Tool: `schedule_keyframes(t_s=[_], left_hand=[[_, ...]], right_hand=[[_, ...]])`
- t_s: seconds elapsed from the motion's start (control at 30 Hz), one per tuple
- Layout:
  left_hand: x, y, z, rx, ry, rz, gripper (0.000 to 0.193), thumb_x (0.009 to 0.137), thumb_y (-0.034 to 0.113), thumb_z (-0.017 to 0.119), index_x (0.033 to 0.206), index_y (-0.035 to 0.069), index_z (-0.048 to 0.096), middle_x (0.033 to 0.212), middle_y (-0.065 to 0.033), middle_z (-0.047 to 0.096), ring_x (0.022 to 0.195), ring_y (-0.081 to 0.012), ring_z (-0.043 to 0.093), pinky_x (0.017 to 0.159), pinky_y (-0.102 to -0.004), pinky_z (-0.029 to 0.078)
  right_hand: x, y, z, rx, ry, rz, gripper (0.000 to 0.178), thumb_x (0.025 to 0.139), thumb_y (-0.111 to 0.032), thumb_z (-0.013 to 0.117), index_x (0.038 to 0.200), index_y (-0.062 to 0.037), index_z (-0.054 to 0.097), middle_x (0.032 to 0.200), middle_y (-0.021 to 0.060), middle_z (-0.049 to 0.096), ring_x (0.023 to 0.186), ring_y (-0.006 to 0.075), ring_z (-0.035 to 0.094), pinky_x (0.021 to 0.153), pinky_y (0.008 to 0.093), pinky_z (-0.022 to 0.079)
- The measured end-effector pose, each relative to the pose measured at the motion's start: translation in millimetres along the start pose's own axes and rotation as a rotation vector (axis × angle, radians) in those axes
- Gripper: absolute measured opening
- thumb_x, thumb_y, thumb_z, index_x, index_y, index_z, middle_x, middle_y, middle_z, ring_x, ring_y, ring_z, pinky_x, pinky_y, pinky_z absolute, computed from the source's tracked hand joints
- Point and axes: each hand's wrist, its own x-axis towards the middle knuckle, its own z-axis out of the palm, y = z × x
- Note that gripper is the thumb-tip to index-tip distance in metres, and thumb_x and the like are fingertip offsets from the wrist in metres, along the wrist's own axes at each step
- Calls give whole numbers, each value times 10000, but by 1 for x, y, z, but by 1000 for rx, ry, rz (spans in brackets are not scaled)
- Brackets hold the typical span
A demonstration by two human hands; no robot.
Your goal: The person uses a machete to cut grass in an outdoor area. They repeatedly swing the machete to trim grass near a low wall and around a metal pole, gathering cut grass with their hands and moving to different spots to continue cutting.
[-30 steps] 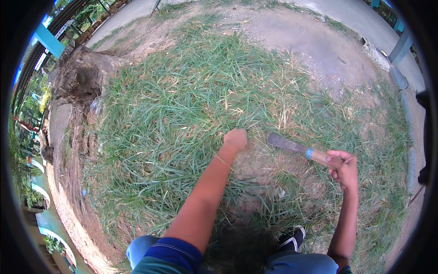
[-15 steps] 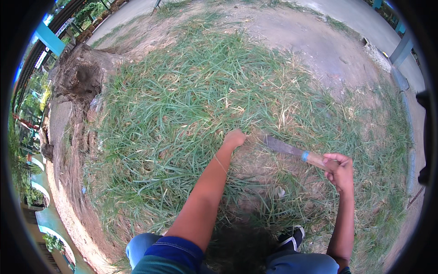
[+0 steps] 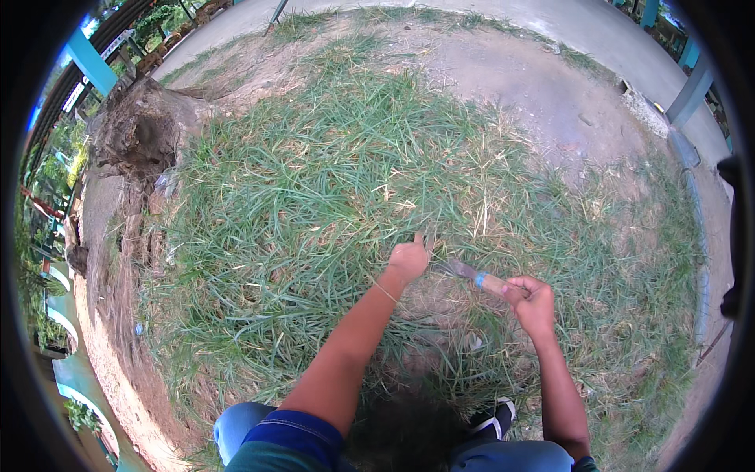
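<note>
My right hand [image 3: 533, 305] is wrapped round the light wooden handle of a machete [image 3: 492, 283] with a blue band where blade meets handle. Its dark blade points left, partly blurred, with the tip low at the grass close to my left hand [image 3: 410, 259]. That hand is closed on the grass [image 3: 346, 204] at the border of a bare patch, with thumb and fingertip showing at its far side. Green blades and dry straw surround it, so what lies in the fingers is partly hidden.
A weathered tree stump [image 3: 141, 130] stands at the far left. Bare soil [image 3: 519, 71] lies beyond the grass, with a paved path [image 3: 582, 31] behind it. Blue-green posts [image 3: 90, 63] rise at the edges. My shoe [image 3: 497, 417] and knees are close below.
My right hand has brought the machete left and slightly down, so its blade now sits beside my left hand. The left hand has shifted slightly nearer, with its fingertips now showing.
</note>
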Motion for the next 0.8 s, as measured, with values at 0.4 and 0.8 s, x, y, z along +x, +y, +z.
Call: schedule_keyframes(t_s=[0.4, 0.8], left_hand=[[10, -6, -5, -187, -28, -177, 223, 821, 145, 457, 923, 52, 633, 909, -156, 650, 804, -305, 647, 686, -423, 515], [5, -6, 15, -558, 33, -208, 253, 811, 188, 477, 997, 93, 619, 980, -180, 624, 923, -364, 586, 802, -448, 465]], right_hand=[[-24, -12, -95, 378, -101, 272, 236, 713, -14, 692, 929, 48, 622, 582, 88, 591, 375, 75, 477, 308, 172, 295], [-19, 32, 8, 145, 71, -19, 218, 738, -72, 697, 922, 34, 648, 597, 52, 600, 424, 58, 486, 374, 195, 358]])
